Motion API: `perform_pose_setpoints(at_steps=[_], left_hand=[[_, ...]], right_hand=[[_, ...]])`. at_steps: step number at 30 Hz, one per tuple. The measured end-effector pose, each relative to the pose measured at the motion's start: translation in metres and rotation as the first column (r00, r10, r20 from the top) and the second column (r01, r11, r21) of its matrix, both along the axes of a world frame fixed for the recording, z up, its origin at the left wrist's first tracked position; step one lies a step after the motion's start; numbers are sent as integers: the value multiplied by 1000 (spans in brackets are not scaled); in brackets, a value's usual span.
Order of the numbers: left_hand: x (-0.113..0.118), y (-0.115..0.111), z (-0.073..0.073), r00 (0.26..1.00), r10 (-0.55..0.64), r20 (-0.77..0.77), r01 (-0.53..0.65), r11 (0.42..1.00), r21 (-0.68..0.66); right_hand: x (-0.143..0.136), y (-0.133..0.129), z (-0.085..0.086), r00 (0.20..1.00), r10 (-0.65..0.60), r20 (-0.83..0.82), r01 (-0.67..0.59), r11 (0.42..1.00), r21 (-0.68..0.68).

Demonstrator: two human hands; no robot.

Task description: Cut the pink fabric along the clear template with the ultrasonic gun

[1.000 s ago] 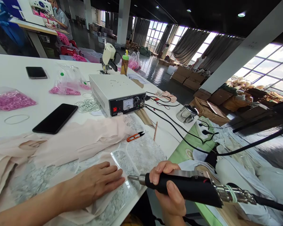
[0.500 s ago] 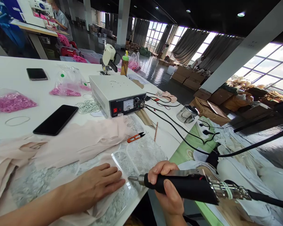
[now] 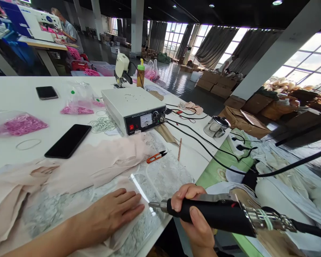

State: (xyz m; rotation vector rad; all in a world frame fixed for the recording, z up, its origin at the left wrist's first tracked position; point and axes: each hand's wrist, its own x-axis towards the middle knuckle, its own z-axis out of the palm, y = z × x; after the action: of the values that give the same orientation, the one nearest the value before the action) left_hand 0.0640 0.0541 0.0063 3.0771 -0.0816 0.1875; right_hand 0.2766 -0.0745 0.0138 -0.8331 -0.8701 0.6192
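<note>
Flat on the sheer pale pink fabric (image 3: 96, 162) lies my left hand (image 3: 115, 212), fingers stretched out, over a clear plastic sheet with a grey marbled look (image 3: 171, 178). My right hand (image 3: 195, 217) is wrapped round a black handheld ultrasonic cutter (image 3: 216, 216). Its metal tip points left and ends just beside my left fingertips, at the fabric's edge; whether it touches the fabric I cannot tell. A cable runs from the cutter's rear end. Beyond the hands stands a white control box (image 3: 133, 107) with a dial and a red switch. Orange thread snips (image 3: 156, 157) lie nearby.
Around the box are a black phone (image 3: 68, 141), white elastic loops (image 3: 103, 124), bags of pink bands (image 3: 21, 123), a glass mug (image 3: 216, 126) and a bottle (image 3: 140, 75). Black cables (image 3: 203, 139) cross the table's right edge. A person (image 3: 69, 30) sits at a sewing machine far left.
The view has shifted slightly, so most things on the table appear a little further right and lower. Both hands keep their pose, and the cutter stays in my right hand.
</note>
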Motion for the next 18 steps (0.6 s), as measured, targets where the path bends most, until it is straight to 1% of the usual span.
perform_pose_setpoints(at_steps=[4,12,18], left_hand=[[0,-2,3,1000,5,-23,-4,999,42],[1,-5,5,1000,19,-8,-18,998,54],[0,-8,5,1000,24,6,-25,997,71]], right_hand=[[0,-1,-1,1000,-23,4,23,1000,-8],[-3,2,5,999,-53,11,53,999,9],[-2,3,4,998,-56,10,56,998,0]])
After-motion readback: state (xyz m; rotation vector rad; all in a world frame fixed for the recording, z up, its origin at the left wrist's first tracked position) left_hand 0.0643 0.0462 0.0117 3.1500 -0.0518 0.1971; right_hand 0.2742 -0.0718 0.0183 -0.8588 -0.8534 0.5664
